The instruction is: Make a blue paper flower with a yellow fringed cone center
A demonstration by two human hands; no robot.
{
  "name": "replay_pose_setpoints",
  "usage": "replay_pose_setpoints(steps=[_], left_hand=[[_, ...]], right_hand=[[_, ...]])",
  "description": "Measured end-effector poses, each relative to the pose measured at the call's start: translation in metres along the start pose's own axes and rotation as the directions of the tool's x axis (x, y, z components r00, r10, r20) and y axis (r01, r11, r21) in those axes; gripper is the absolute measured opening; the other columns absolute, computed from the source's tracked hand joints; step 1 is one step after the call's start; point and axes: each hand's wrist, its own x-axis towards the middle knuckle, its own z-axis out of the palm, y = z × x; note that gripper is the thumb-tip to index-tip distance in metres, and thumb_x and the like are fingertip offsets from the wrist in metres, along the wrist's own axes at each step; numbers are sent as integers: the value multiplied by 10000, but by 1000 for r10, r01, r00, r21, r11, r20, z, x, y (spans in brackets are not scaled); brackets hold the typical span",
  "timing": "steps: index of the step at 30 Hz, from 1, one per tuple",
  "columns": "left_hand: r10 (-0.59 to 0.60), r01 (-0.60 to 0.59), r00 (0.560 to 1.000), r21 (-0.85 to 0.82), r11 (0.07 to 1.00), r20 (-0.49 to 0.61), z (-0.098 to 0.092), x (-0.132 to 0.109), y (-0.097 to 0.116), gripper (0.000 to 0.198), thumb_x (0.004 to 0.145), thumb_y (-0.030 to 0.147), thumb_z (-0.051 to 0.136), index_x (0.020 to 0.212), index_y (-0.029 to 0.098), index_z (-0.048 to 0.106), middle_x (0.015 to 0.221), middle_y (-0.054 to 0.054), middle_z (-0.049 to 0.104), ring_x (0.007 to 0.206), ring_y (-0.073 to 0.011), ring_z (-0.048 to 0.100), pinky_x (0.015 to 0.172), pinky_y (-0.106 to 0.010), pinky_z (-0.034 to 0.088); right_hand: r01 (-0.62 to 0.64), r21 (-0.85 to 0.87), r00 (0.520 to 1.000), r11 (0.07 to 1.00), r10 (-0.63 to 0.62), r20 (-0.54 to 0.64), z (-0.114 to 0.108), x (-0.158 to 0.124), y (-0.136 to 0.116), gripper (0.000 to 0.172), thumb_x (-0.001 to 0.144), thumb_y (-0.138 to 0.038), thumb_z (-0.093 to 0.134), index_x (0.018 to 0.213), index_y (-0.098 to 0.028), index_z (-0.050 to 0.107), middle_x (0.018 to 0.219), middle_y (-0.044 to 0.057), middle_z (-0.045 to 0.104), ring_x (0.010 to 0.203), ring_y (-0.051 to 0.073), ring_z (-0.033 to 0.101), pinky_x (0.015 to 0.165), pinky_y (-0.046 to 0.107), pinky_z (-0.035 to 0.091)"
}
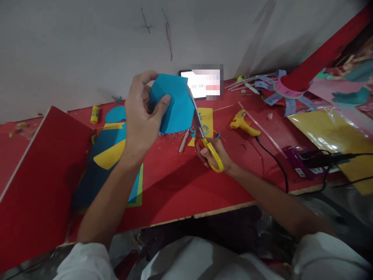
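Observation:
My left hand [145, 112] is closed on a piece of blue paper [176, 105], thumb in front and fingers behind, held up above the red table. The paper has several straight cut edges. In my right hand [211, 149] is a pair of scissors [214, 157] with yellow and red handles, its blades pointing up along the paper's right edge. Whether the blades are closed on the paper I cannot tell. Below the paper lie a yellow paper piece [207, 116] with thin blue offcuts, and a slim pen-like tool [183, 141].
A yellow glue gun [244, 123] with a black cable lies right, near a purple power strip [305, 159]. Coloured sheets [99, 175] and a glue stick [94, 114] are left, beside an upright red board [43, 175]. A lit phone [199, 83] leans on the wall.

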Motion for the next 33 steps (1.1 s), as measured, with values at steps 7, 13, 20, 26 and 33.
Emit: replay_pose_setpoints(steps=[7,13,20,26,33], left_hand=[[12,-12,1000,24,1000,14,0,-1,-8,459,994,589,742,1339,324,595,1045,-28,702,884,-207,670,756,-360,562],[51,-51,999,-18,999,-16,4,-2,-8,444,988,604,744,1319,335,621,1063,-34,688,873,-206,670,750,-368,539],[34,-34,997,-11,999,-68,4,0,-2,428,992,610,740,1286,317,639,901,-8,646,760,-178,588,672,-337,468],[91,-93,992,-23,995,-88,-3,5,-4,403,976,591,771,1261,315,695,998,-3,692,886,-181,624,781,-367,496],[41,-39,998,51,998,-39,-14,7,12,231,1047,430,718,1251,328,751,1278,14,775,1233,-251,702,1114,-480,540]], right_hand=[[-4,20,1000,1000,4,-9,4,-1,3,661,817,-849,755,805,-225,539,530,-97,488,338,66,444,321,198,348],[-26,36,1000,999,26,-7,8,-3,0,684,800,-884,737,796,-235,518,526,-98,487,330,71,437,315,206,335],[-13,-26,998,1000,15,60,9,-1,-3,734,824,-977,581,809,-247,506,559,-86,463,391,86,420,374,246,345],[47,-46,990,998,-40,138,6,3,9,732,866,-983,493,908,-254,534,638,-66,471,472,117,407,454,302,322],[43,-49,987,998,-35,155,4,2,11,716,882,-963,513,949,-251,551,675,-60,470,515,120,390,489,302,304]])
